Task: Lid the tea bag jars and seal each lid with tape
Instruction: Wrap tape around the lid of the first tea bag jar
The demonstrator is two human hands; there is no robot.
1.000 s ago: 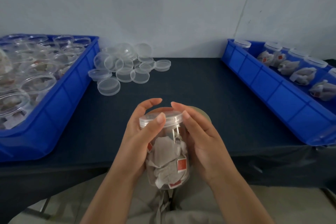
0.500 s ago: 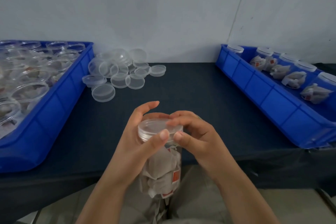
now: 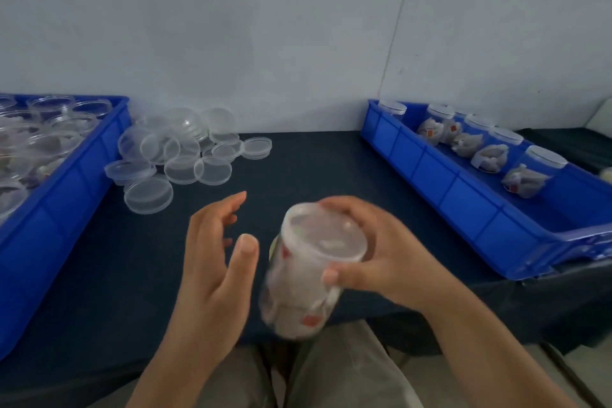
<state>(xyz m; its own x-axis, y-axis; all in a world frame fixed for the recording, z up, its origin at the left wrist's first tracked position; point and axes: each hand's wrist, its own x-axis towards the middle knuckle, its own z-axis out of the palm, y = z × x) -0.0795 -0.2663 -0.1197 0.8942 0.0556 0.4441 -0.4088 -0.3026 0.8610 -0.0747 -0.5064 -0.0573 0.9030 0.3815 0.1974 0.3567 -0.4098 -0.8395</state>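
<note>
Jar at lower centre of frame, tilted, lid on. Your right grip curls round its top, just under lid; left grip spread wide beside it, empty. Likely light, thin, slick plastic: hold wall, squeeze gently.

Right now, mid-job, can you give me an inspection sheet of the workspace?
Surface: table under a dark cloth, its front edge over the person's lap.
Job's things: jar of tea bags, tilted, blurred, held off the table with its lid on; loose lids heaped at back left; left bin holds open jars; right bin holds a row of lidded jars; no tape seen.
Clutter: nothing seen.
Hands: right hand grips the jar just under the lid; left hand open beside it.
Cables: nothing seen.
Surroundings: pale wall behind the table.
</note>
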